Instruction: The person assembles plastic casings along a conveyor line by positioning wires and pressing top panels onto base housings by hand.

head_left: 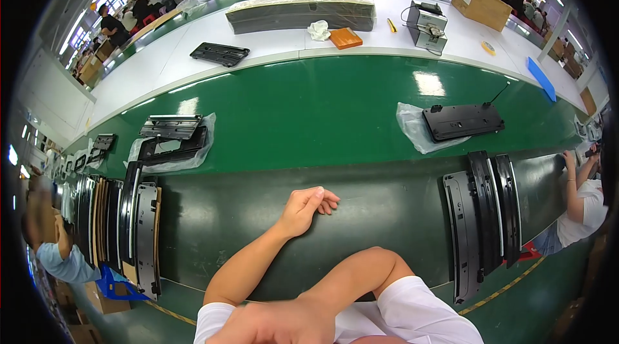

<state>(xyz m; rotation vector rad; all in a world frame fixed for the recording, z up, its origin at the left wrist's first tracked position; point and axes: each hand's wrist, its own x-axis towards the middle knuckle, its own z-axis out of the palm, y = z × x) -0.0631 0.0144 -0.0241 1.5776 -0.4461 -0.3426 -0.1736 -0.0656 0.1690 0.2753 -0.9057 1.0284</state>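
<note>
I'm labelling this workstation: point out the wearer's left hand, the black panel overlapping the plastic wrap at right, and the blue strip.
Left hand (pixel 303 209): head view, middle of the hand.
Black panel (pixel 463 123): head view, middle of its face.
Blue strip (pixel 541 78): head view, its middle.

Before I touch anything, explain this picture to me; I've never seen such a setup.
There's no robot: a camera worn on a person's head looks down at their bare hands. The left hand, loosely curled, shows nothing in its grasp above the dark worktop. The right hand, near the lens, is cut off, so I can't tell whether it's holding anything. Rows of long dark panels flank both sides. Beyond, on the green surface, black parts lie on clear plastic.
</note>
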